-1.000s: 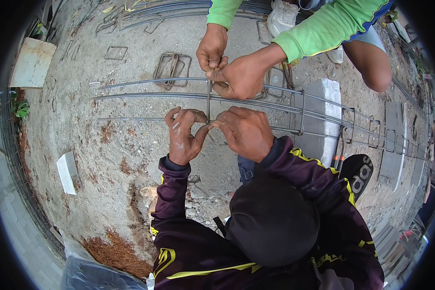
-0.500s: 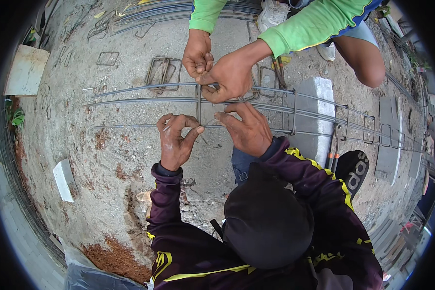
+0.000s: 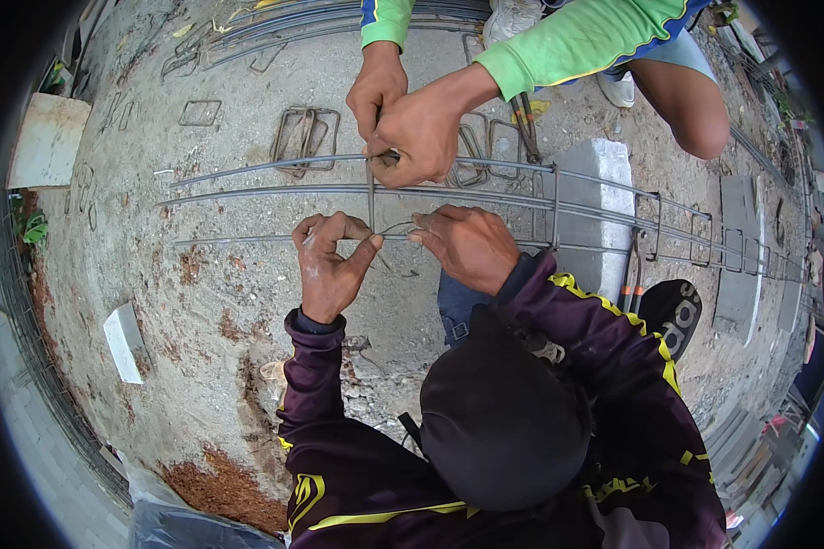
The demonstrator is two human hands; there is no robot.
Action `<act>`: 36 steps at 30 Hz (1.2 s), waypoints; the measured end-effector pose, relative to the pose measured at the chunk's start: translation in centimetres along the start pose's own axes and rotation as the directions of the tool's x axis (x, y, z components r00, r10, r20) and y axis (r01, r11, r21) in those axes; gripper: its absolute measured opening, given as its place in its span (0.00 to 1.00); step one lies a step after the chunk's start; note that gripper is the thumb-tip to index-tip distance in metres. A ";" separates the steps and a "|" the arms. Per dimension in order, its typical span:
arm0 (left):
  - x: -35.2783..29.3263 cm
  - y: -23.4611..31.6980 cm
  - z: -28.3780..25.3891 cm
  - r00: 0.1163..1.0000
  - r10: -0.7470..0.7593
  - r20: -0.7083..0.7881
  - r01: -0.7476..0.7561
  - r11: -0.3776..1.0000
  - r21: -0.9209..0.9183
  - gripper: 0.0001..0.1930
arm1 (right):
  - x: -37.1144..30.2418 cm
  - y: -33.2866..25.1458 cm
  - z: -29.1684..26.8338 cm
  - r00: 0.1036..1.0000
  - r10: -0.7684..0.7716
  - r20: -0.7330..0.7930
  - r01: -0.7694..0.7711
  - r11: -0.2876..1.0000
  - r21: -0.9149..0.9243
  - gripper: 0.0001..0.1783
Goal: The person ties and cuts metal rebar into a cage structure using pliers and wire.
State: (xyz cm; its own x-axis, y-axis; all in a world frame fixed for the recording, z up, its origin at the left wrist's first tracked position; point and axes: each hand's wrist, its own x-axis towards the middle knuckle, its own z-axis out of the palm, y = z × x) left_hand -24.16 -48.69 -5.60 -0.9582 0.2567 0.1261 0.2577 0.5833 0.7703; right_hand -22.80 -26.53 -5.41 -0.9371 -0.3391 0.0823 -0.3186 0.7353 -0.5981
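My left hand [image 3: 331, 265] pinches a thin tie wire [image 3: 395, 226] beside the near steel bar [image 3: 256, 241], where a rectangular stirrup [image 3: 371, 203] crosses it. My right hand [image 3: 471, 245] is closed at the other end of that wire, thumb and fingertips together, just right of the stirrup. The wire arcs between my two hands. Opposite me, a co-worker's left-side hand [image 3: 375, 90] and other hand [image 3: 419, 137] meet at the stirrup's far corner, by the far bar [image 3: 247, 168]. What their fingers hold is hidden.
The bar cage runs right over a pale block [image 3: 604, 197]. Pincers with orange handles [image 3: 632, 274] lean near my right forearm. Loose stirrups [image 3: 307, 137] lie beyond the bars, with more bars [image 3: 339, 20] at the far edge. A white block [image 3: 124, 343] lies left.
My right hand's fingers have drawn together, and a curved wire now shows between my hands. The co-worker's hands have shifted slightly at the far corner. My left hand stays about where it was.
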 end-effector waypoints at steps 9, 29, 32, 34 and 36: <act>-0.3 -0.3 0.0 0.985 -0.166 0.043 0.168 0.984 -0.064 0.08 | -0.8 -3.9 0.3 0.935 -0.211 -0.284 0.279 0.933 0.227 0.16; -0.3 -0.4 -0.1 0.999 0.033 0.034 -0.032 0.999 -0.010 0.09 | 1.3 1.2 9.4 0.771 0.243 0.589 -0.486 -0.373 0.790 0.10; -0.1 -0.9 0.5 0.998 0.060 0.021 -0.059 0.998 -0.015 0.09 | 1.2 2.2 9.8 0.707 0.069 0.704 -0.586 -0.499 0.638 0.06; -0.2 -1.2 0.2 0.998 0.066 -0.024 -0.067 0.996 -0.050 0.09 | 1.2 1.3 9.6 0.590 -0.041 0.807 -0.678 -0.567 0.467 0.08; -0.2 -1.0 0.1 0.995 0.088 -0.037 -0.089 0.996 -0.028 0.08 | 0.7 1.1 9.5 0.588 -0.164 0.792 -0.691 -0.611 0.386 0.09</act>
State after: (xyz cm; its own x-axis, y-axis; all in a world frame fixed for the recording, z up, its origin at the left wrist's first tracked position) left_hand -24.18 -49.30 -6.48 -0.9359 0.2779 0.2163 0.3380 0.5363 0.7734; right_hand -22.47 -31.59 -13.60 -0.3857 -0.7849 -0.4850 0.8973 -0.4415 0.0008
